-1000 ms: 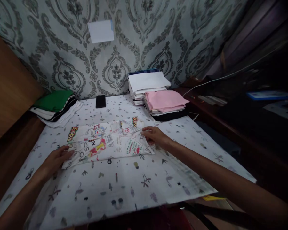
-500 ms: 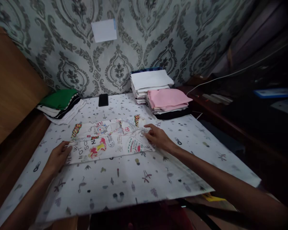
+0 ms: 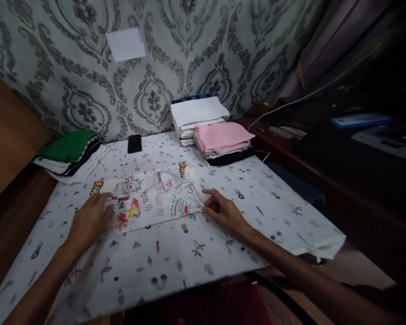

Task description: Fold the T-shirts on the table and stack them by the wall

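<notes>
A white cloth with colourful drawings and lettering (image 3: 159, 196) lies folded in a long strip on the patterned table cover. My left hand (image 3: 91, 219) rests over its left end, fingers apart and pointing right. At the strip's right end is my right hand (image 3: 223, 212), its thumb and index finger apart, the fingertips at the cloth's edge. The part of the cloth beneath my left hand is hidden.
Behind the strip lies a black phone (image 3: 134, 143). A folded stack topped with green cloth (image 3: 67, 146) is at the back left. White (image 3: 199, 111) and pink (image 3: 223, 136) folded stacks stand at the back right. A white cable (image 3: 291, 101) runs rightward.
My left hand has moved right and forward, over the left end of the cloth. My right hand has shifted slightly down along the right edge. The view has turned a little to the right.
</notes>
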Tool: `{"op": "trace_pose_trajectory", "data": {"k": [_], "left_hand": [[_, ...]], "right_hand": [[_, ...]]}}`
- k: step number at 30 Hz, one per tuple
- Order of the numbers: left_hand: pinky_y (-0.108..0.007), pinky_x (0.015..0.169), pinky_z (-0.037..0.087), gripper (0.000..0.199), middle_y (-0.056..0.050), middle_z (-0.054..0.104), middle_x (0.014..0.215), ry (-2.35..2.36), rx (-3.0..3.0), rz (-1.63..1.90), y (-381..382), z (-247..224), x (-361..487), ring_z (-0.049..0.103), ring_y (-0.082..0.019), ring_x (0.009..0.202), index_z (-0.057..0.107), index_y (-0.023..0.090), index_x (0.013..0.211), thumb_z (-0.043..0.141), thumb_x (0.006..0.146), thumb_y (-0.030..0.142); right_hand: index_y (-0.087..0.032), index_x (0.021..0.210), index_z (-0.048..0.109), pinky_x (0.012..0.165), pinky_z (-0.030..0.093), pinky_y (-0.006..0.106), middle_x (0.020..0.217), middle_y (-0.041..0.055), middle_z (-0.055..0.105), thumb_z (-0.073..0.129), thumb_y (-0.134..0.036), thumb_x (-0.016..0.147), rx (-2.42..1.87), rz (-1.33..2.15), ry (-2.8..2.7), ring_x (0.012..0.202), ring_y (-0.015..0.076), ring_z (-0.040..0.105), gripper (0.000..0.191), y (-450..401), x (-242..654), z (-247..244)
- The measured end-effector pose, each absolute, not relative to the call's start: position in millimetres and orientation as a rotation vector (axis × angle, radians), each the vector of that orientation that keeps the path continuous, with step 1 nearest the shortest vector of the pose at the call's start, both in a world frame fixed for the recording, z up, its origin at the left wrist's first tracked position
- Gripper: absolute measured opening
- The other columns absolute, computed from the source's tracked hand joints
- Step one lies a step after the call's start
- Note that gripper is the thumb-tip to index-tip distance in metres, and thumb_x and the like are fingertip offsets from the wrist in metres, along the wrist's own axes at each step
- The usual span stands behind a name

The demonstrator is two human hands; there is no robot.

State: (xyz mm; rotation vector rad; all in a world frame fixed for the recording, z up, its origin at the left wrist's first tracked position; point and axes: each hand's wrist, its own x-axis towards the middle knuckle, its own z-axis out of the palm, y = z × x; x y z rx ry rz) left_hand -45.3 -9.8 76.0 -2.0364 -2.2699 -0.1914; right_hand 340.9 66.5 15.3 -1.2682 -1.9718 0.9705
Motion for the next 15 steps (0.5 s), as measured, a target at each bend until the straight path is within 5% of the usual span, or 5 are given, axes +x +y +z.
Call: {"op": "trace_pose_trajectory", "data": {"k": [4,9,15], "left_hand": [[-0.036,0.094,0.050,0.030,-0.009,0.063,0.121,-1.793,-2.558,-0.203,44.9,70.2,10.7,0.059,-0.025,0.114,0.059,0.021,0.120,0.041,0.097,0.029],[-0.042,0.099,0.046,0.046,-0.010,0.060,0.131,-1.465,-2.673,-0.049,110.2,53.9,48.5,0.053,-0.027,0.121,0.059,0.022,0.125,0.044,0.085,0.004],[-0.035,0.087,0.047,0.026,-0.006,0.070,0.104,-1.497,-2.826,-0.231,149.7,52.2,46.0,0.060,-0.024,0.102,0.067,0.023,0.097,0.047,0.085,0.011]], "right_hand": [[-0.021,0.126,0.054,0.063,0.047,0.030,0.085,0.0014,0.068,0.057,-0.032,0.087,-1.222,0.989,-1.893,0.065,0.0144,0.055,0.041,64.2,344.1,14.2],[-0.022,0.130,0.052,0.064,0.048,0.029,0.089,0.0012,0.069,0.060,-0.033,0.087,-1.189,1.018,-1.847,0.067,0.0139,0.055,0.045,64.2,348.2,9.9],[-0.026,0.136,0.052,0.074,0.052,0.031,0.099,0.0023,0.067,0.064,-0.015,0.076,-1.201,0.835,-2.018,0.078,0.0156,0.060,0.061,62.0,346.7,4.6]]}}
